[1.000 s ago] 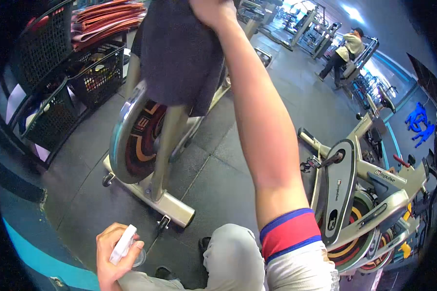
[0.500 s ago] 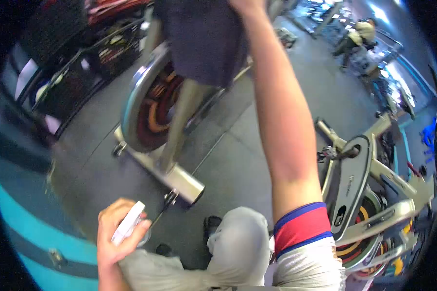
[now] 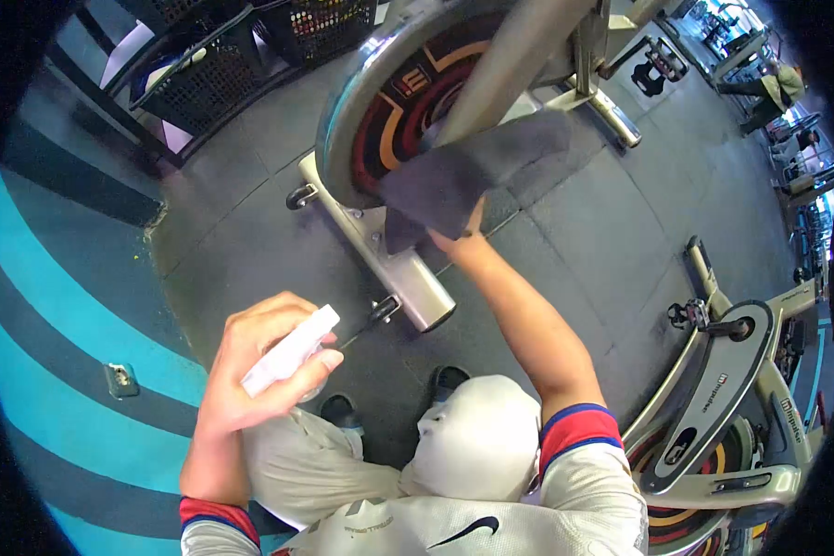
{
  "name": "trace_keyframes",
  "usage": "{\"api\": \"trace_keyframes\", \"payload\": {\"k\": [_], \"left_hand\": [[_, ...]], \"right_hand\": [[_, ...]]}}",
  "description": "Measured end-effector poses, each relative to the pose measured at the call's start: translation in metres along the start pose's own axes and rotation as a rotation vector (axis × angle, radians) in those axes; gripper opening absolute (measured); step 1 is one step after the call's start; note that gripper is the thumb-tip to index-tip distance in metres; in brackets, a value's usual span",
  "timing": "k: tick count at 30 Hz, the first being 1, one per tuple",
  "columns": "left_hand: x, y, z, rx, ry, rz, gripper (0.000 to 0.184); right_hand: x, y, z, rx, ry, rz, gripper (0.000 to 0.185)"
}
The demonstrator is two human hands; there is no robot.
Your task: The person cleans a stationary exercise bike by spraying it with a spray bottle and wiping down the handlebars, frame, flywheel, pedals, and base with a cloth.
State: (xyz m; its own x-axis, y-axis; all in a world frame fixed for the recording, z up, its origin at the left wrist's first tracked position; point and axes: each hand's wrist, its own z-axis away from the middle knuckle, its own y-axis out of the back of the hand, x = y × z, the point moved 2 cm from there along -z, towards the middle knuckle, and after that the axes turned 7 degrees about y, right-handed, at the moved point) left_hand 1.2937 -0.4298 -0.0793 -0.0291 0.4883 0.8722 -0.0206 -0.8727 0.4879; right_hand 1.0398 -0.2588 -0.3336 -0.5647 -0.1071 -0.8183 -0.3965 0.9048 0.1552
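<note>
My left hand (image 3: 264,366) is closed around a spray bottle, whose white head (image 3: 292,350) points up and to the right; its lower part is mostly hidden behind my fingers. In my right hand (image 3: 463,236) is a dark grey cloth (image 3: 463,176), which drapes over the fingers and hides most of them. The cloth is beside the lower frame of an exercise bike (image 3: 519,69), overlapping its flywheel (image 3: 403,102) in view. Just below the cloth is the bike's metal foot bar (image 3: 417,287), which has a small wheel (image 3: 301,196) at its far end.
A second exercise bike (image 3: 713,398) stands close on my right. Black baskets (image 3: 204,88) sit on a rack at the upper left. A wall (image 3: 74,324) with turquoise stripes and a socket (image 3: 120,380) runs along my left. Another person (image 3: 777,88) is far back at the right.
My right hand has brought the cloth down from high up to beside the bike's lower frame. My left hand has risen slightly with the spray bottle. The view has tilted and shifted.
</note>
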Motion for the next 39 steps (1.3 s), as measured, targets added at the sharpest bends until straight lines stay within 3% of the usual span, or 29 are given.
{"api": "trace_keyframes", "payload": {"k": [4,7,11,14,16,17,19,21,24,26,30,32,35,38,39], "left_hand": [[0.006,-0.001,0.003,0.012,-0.01,-0.006,0.017],[0.007,0.004,0.01,0.047,-0.007,-0.027,0.017],[0.005,0.006,0.017,0.073,0.022,-0.007,0.018],[0.006,0.007,0.017,0.07,0.065,-0.021,0.018],[0.005,0.009,0.017,0.074,0.079,-0.028,0.018],[0.003,0.01,0.018,0.076,0.089,-0.029,0.018],[-0.005,0.014,0.019,0.073,0.114,-0.002,0.018],[-0.013,0.018,0.018,0.064,0.136,0.0,0.019],[-0.025,0.026,0.018,0.062,0.183,-0.014,0.019],[-0.035,0.031,0.017,0.08,0.213,-0.01,0.018],[-0.049,0.044,0.015,0.084,0.212,-0.029,0.017],[-0.057,0.049,0.015,0.07,0.213,-0.025,0.017],[-0.054,0.054,0.008,0.048,0.213,-0.015,0.018],[-0.057,0.054,0.009,0.071,0.154,0.008,0.019],[-0.059,0.056,0.009,0.057,0.166,0.015,0.019]], "right_hand": [[0.017,-0.022,0.069,-0.182,-0.164,0.111,0.068],[0.006,-0.037,0.108,-0.404,0.006,0.317,0.062],[0.019,-0.08,0.152,-0.537,0.099,0.616,0.061],[0.002,-0.092,0.134,-0.754,0.155,0.895,0.06],[-0.04,-0.113,0.095,-0.71,0.098,1.39,0.058],[-0.021,-0.123,0.095,-0.745,0.1,1.525,0.057],[0.021,-0.142,0.093,-0.664,0.037,1.532,0.055],[0.077,-0.169,0.089,-0.446,-0.101,1.416,0.053],[0.197,-0.224,0.088,0.101,-0.384,0.961,0.051],[0.174,-0.214,0.073,0.202,-0.434,0.621,0.045],[0.094,-0.185,0.068,-0.295,0.112,1.078,0.03],[0.073,-0.177,0.064,-0.363,0.28,1.007,0.032],[0.048,-0.173,0.021,-0.428,-0.688,0.708,0.039],[0.062,-0.184,0.05,-0.506,-0.083,1.25,0.042],[0.08,-0.185,0.066,-0.43,0.087,1.217,0.041]]}}
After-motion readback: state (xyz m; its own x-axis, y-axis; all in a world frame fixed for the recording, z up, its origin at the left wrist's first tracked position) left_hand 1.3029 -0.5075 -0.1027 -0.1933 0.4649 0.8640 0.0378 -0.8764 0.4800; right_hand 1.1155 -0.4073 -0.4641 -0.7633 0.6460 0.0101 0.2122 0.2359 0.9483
